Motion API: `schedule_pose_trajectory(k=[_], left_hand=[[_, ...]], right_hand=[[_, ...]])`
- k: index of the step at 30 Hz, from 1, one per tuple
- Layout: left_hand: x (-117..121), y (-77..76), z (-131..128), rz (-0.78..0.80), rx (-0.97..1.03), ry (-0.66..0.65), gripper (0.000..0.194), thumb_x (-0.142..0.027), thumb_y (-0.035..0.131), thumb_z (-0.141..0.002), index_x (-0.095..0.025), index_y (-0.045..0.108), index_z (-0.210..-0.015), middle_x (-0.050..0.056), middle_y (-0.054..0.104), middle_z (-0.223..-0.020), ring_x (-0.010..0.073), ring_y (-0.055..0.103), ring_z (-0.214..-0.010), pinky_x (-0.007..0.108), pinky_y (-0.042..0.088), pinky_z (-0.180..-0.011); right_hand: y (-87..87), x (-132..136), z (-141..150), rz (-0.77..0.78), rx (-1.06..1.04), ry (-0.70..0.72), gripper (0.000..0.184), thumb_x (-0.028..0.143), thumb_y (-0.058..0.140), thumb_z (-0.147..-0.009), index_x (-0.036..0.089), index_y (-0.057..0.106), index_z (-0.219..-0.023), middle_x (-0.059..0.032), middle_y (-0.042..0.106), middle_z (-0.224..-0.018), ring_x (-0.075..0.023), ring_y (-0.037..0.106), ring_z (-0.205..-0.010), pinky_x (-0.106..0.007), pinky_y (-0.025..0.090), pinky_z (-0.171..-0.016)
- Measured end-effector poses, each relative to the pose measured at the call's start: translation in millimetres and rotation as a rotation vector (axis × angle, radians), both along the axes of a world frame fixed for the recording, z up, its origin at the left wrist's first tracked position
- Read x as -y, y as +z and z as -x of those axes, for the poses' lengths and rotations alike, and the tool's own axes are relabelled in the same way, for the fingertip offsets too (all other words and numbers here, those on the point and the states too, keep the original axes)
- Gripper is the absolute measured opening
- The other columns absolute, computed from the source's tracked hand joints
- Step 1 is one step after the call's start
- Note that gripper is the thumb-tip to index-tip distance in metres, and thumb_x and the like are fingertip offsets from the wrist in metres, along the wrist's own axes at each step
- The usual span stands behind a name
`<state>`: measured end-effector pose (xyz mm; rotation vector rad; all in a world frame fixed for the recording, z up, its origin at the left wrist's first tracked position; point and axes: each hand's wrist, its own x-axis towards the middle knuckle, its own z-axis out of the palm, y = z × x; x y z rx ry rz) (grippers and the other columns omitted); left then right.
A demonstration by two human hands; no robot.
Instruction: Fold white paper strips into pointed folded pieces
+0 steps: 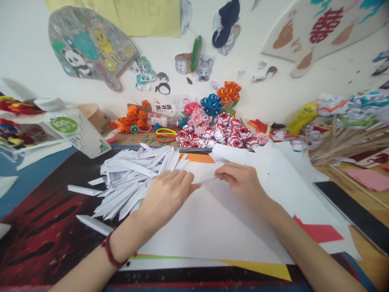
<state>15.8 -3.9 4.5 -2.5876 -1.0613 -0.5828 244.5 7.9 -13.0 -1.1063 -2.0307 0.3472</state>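
Note:
A narrow white paper strip (pixel 209 181) stretches between my two hands, a little above a large white sheet (pixel 194 227). My left hand (pixel 172 190) is closed on its left end, fingers curled and thumb pointing right. At the other end, my right hand (pixel 243 178) pinches the strip between thumb and fingertips. Just beyond my left hand lies a loose pile of folded white paper strips (pixel 130 174). One folded strip (pixel 94 224) rests apart from the pile, near my left wrist.
Red-and-white paper flowers (pixel 227 132) crowd the back, beside orange flowers (pixel 132 119). A white bottle (pixel 74 127) leans at the left. On the right are a black phone (pixel 354 215), a red paper piece (pixel 322 232) and a yellow cutter (pixel 302 118).

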Motion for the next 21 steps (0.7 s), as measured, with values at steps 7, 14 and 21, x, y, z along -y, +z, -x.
schedule_pose_trajectory(k=[7, 14, 21], left_hand=[[5, -5.4, -3, 0.042, -0.069, -0.092, 0.017, -0.017, 0.046, -0.093, -0.019, 0.051, -0.076, -0.001, 0.053, -0.066, 0.0159, 0.045, -0.059, 0.03, 0.029, -0.056], [10, 2.9, -3, 0.03, -0.079, -0.097, 0.021, -0.009, 0.042, -0.091, -0.018, 0.049, -0.073, 0.001, 0.051, -0.067, 0.0161, 0.042, -0.059, 0.03, 0.029, -0.056], [3, 16.1, 13, -0.288, -0.069, 0.211, 0.021, -0.017, 0.048, -0.089, -0.019, 0.048, -0.068, 0.001, 0.048, -0.061, 0.0172, 0.045, -0.062, 0.032, 0.03, -0.058]], right_hand=[[0.0, 5, 9, -0.03, -0.043, 0.13, 0.018, 0.008, 0.053, -0.086, 0.018, 0.066, -0.081, -0.001, 0.066, -0.073, -0.0113, 0.061, -0.065, -0.022, 0.047, -0.061], [11.7, 2, -3, -0.019, -0.051, -0.019, 0.017, 0.014, 0.053, -0.085, 0.019, 0.066, -0.076, -0.0008, 0.067, -0.072, -0.0138, 0.062, -0.066, -0.025, 0.048, -0.063], [3.9, -20, -39, -0.09, 0.08, -0.437, 0.014, 0.021, 0.054, -0.086, 0.018, 0.068, -0.088, -0.0057, 0.066, -0.086, -0.0191, 0.06, -0.077, -0.032, 0.046, -0.073]])
